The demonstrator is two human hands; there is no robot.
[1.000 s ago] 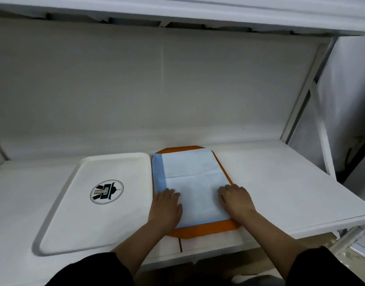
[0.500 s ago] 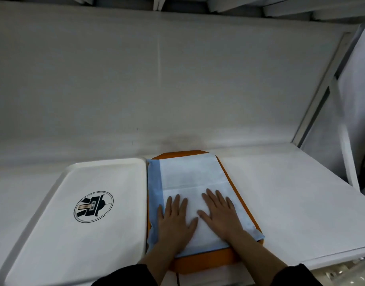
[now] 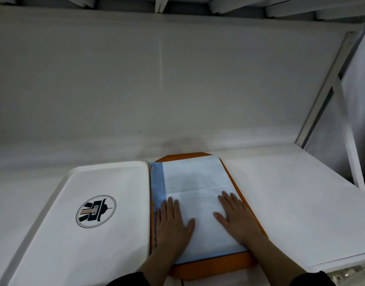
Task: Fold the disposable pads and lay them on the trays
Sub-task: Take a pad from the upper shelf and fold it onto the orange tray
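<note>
Item: folded white disposable pad with blue border [image 3: 196,195], lying on orange plastic tray [image 3: 214,265], white desk [image 3: 291,203]. Left hand [image 3: 173,221] and right hand [image 3: 237,217]: flat, fingers straight, pressing pad. Step, judged: smoothing the laid pad. Next: fold another for white logo tray [image 3: 78,250] beside.

Two trays sit on the white counter [image 3: 291,199]: one orange plastic tray [image 3: 216,265], and one white rectangular tray with a round dark logo [image 3: 107,182] just left of it. One folded white-and-blue disposable pad [image 3: 196,182] lies on the orange tray. Two hands, left hand [image 3: 173,221] and right hand [image 3: 237,217], rest on that pad.
</note>
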